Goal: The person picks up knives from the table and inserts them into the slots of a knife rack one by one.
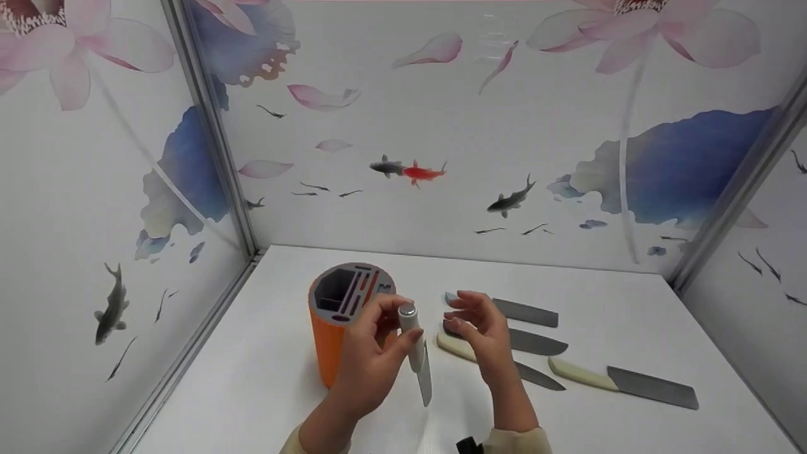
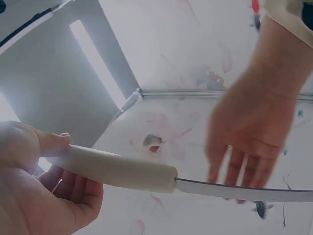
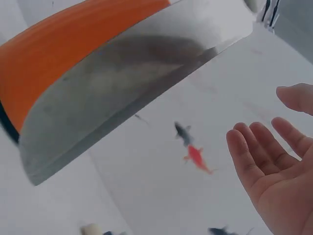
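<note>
My left hand [image 1: 369, 369] grips the white handle of a knife [image 1: 413, 347], whose metal butt end faces up and whose blade points down toward me. In the left wrist view the knife [image 2: 127, 171] lies across the picture, thumb on top of the handle and fingers beneath. The right hand [image 1: 490, 340] is raised to the right of it, fingers loosely bent and holding nothing. In the right wrist view that hand [image 3: 286, 169] is apart from the wide blade [image 3: 112, 98]. Just behind my left hand stands an orange knife block [image 1: 325, 350] with a grey slotted top.
Beyond the right hand lie a cleaver [image 1: 529, 313], a dark-handled knife [image 1: 539, 342] and a pointed knife with a cream handle [image 1: 455, 347], partly hidden by it. Another cream-handled cleaver [image 1: 656, 386] lies farther right on the white table [image 1: 246, 378]. Printed panels enclose the table.
</note>
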Tool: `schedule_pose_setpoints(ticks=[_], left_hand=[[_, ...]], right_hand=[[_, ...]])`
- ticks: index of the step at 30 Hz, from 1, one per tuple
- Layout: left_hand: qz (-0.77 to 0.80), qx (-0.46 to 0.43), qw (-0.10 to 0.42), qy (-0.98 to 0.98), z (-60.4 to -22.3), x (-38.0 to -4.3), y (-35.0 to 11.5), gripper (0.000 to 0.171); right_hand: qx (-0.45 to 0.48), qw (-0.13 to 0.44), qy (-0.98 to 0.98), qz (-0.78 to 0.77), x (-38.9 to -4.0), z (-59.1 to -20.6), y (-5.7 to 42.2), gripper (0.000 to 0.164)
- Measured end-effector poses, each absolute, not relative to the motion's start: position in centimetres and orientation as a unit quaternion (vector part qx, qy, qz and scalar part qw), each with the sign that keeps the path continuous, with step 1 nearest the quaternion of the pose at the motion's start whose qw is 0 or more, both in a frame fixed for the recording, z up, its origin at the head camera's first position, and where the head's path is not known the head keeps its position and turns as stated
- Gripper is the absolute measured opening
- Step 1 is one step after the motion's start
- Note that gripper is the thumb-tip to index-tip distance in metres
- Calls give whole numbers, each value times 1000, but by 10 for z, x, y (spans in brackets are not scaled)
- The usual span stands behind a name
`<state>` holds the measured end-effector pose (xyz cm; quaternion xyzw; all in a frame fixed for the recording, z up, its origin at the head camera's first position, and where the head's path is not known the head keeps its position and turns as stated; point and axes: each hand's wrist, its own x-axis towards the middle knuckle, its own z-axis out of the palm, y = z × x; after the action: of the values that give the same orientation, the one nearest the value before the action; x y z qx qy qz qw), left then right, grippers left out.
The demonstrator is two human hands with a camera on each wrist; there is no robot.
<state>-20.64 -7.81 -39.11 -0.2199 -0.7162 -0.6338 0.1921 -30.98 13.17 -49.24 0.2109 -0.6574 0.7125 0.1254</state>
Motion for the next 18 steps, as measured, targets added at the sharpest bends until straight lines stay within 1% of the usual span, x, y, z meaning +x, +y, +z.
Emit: schedule_pose_setpoints(ticks=[3, 5, 8, 11, 18], left_hand=[[-641, -211, 199, -711, -382, -196, -86, 33], [-642, -208, 209, -708, -377, -188, -90, 33], [-641, -204, 234, -702, -369, -176, -99, 32], [-633, -201, 270, -698, -363, -166, -107, 31], [-630, -192, 354, -664, -355, -148, -124, 30]], right_hand=[[177, 56, -641, 745, -323, -515, 122, 49], [167, 29, -643, 747, -328, -526, 116, 51], [167, 14, -669, 725, -333, -539, 105, 54], [176, 2, -694, 698, -338, -549, 94, 60], [192, -26, -725, 661, -340, -567, 75, 84]])
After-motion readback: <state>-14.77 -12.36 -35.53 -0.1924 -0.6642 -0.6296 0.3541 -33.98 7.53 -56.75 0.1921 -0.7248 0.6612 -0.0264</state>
